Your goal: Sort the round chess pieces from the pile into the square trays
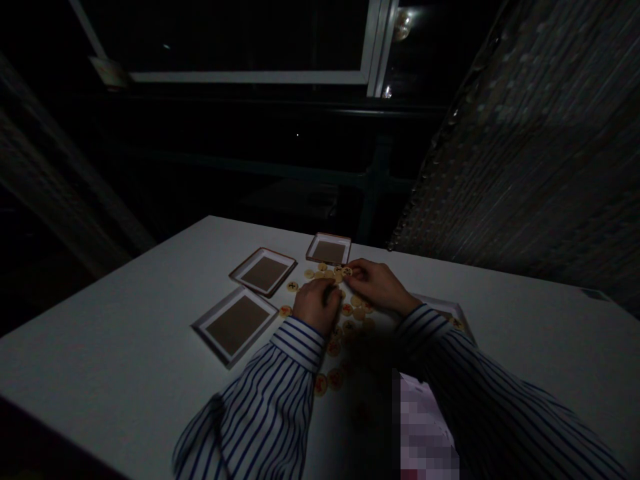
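Round wooden Chinese chess pieces lie scattered on a white table, some with red characters and some with black. My right hand is closed at the far end of the pile, with thumb and fingertips pinching a black-marked chess piece. Beside it, my left hand rests low over the pieces with its fingers curled; whatever it may hold is hidden beneath them. A single black-marked piece lies just left of that hand, and a red-marked piece sits near its wrist. Shadow covers the pieces nearest me.
Three shallow trays with brown bottoms stand on the white table: a near left tray, a middle tray and a far tray. Another tray, partly behind my right sleeve, has a piece in it. A bead curtain hangs at right.
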